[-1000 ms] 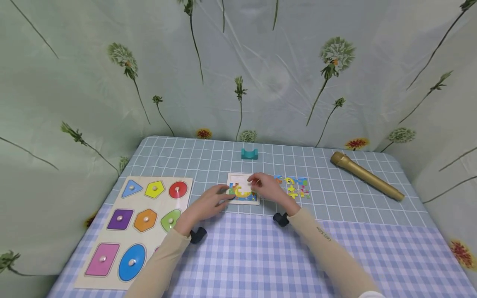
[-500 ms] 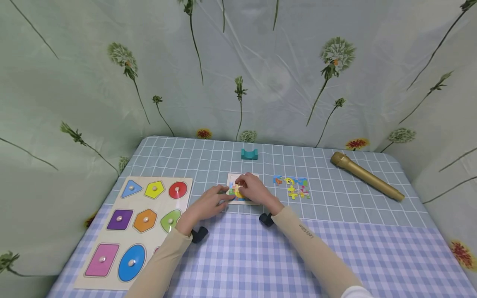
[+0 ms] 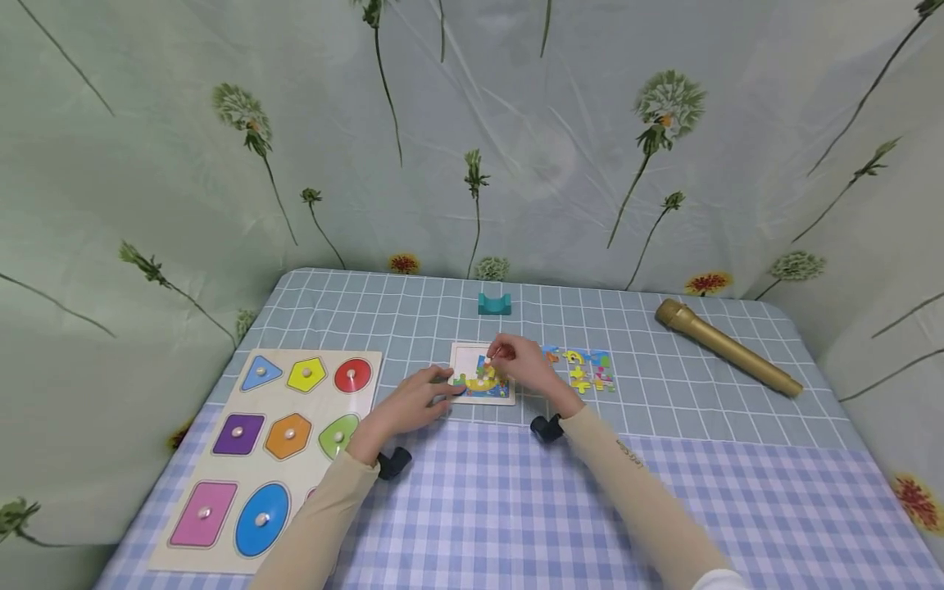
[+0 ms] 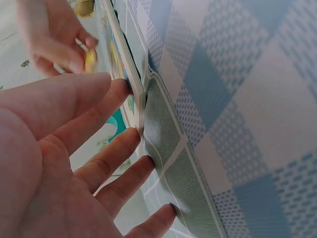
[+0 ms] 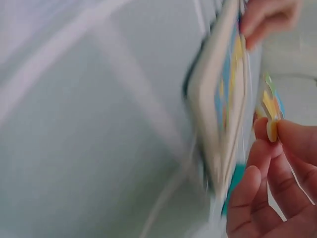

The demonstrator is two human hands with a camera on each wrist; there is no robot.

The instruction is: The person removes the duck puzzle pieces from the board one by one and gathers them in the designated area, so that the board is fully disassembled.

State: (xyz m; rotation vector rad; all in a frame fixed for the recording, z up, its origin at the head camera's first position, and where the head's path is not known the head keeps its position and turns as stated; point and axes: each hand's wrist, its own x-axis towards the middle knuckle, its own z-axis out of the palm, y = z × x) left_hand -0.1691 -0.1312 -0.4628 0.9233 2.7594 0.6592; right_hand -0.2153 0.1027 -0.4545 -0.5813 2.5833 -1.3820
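Observation:
A small wooden jigsaw tray [image 3: 465, 354] lies at the middle of the table, its lower part filled with colourful pieces. My right hand [image 3: 527, 365] pinches a jigsaw piece [image 5: 272, 106], yellow with green and blue, between thumb and fingertip. In the right wrist view it is held up off the tray. My left hand [image 3: 413, 401] is at the tray's near left corner, fingers spread and fairly straight. Its fingertips touch the tray's edge and the cloth in the left wrist view. Several loose jigsaw pieces [image 3: 578, 374] lie right of the tray, partly behind my right hand.
A large shape-peg board [image 3: 276, 467] occupies the left, partly under my left sleeve. Behind the tray stands a teal curved block [image 3: 494, 305]. A gold microphone-shaped stick [image 3: 726, 348] lies at the far right. A floral curtain [image 3: 472, 123] rises behind the table.
My right hand went left over the tray, then came back right with a jigsaw piece. The piece seen at the tray's upper left has gone from there. My left hand stays put.

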